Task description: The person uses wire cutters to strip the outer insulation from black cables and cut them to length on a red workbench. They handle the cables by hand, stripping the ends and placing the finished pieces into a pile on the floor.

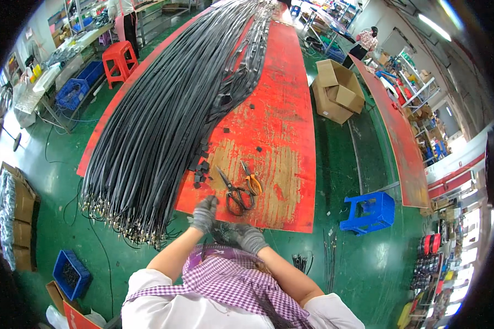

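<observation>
Gloved hands at the near edge of a long red tabletop piled with black cables.

The left hand [205, 213] in a grey glove rests at the tabletop [282, 126] edge, fingers curled together, though what it grips is hard to make out. The right hand [248, 238] is closed on a dark bundle [223, 232] below the edge, mostly hidden by the hands. Just beyond lie black scissors [233, 193] and orange-handled scissors [251, 180], touching, with small black squares [201, 169] scattered to their left. The black cables [164, 115] stretch far up the tabletop, their metal tips overhanging the near edge. On the floor, a blue crate [71, 274] holds dark parts too small to tell; open cardboard boxes [336, 90] stand farther right, their contents unseen.
</observation>
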`<state>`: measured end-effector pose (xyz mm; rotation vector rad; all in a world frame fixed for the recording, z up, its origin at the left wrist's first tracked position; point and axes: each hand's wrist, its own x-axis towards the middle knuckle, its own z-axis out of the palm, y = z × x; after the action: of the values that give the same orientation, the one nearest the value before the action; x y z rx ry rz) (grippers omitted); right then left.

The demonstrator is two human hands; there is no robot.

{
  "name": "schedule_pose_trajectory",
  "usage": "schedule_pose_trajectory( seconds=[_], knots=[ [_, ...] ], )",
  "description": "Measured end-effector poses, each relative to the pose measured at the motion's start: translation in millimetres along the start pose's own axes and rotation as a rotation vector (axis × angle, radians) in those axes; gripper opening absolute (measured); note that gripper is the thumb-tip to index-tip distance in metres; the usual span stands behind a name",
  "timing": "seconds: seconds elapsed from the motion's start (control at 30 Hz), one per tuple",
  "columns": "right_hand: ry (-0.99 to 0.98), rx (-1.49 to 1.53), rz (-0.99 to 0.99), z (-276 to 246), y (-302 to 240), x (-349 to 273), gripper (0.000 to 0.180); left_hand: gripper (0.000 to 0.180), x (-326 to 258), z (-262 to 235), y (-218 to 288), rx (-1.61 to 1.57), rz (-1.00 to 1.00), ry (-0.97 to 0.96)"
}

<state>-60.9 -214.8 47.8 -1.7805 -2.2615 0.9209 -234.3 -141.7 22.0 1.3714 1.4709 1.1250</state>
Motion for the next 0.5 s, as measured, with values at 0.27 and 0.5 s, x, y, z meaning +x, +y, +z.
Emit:
schedule_pose_trajectory(
  seconds=[0.27, 0.5],
  knots=[
    [-0.099, 0.258, 0.224, -39.1, 77.4, 72.1, 0.036, 0.016, 79.4, 14.4, -61.6, 0.804, 0.049, 0.092],
    [0.004, 0.093, 0.081, -115.8, 158.1, 266.0, 0.034, 0.02, 86.1, 39.0, -72.0, 0.917, 0.005, 0.022]
  ],
)
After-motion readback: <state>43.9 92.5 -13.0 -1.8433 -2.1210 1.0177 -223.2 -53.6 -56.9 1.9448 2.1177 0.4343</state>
